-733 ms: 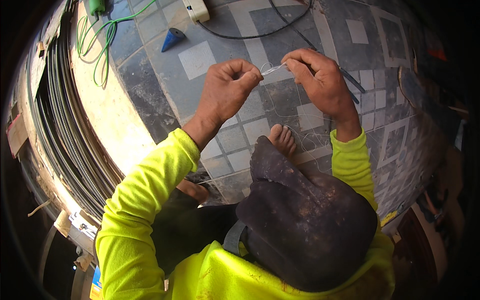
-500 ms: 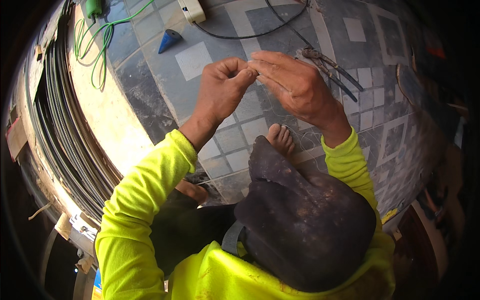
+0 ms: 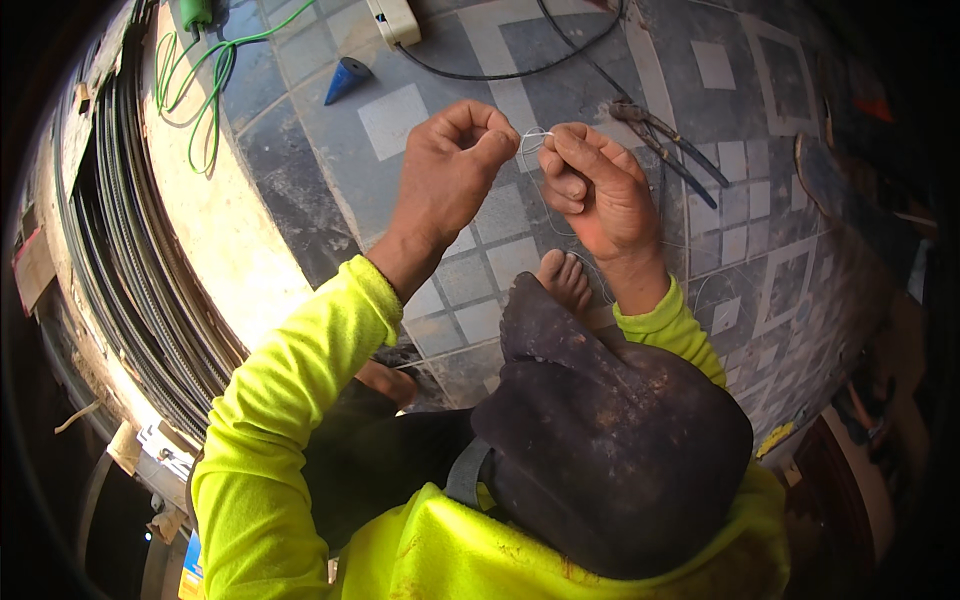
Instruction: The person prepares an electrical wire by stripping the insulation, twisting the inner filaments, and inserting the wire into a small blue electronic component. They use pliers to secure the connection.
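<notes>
Over the tiled floor, my left hand (image 3: 450, 165) pinches a thin white string (image 3: 534, 138) between thumb and fingers. Just to the right, my right hand (image 3: 605, 190) is closed on the same string by thumb and forefinger. A small loop of it shows in the gap between the hands. From there the fine line hangs and trails over the tiles by my bare foot (image 3: 565, 278). Right of my right hand lies a pair of long-handled pincers (image 3: 668, 150).
A blue cone-shaped piece (image 3: 347, 78) lies ahead of my left hand, near a white power strip (image 3: 396, 22) with a black cord. Green cord (image 3: 218, 85) runs from a green handle (image 3: 195, 12). Long ribbed bars (image 3: 145, 280) line the left side.
My hands have drawn apart from touching fingertips, and a loop of string now shows between them. My right hand has turned and pulled back a little.
</notes>
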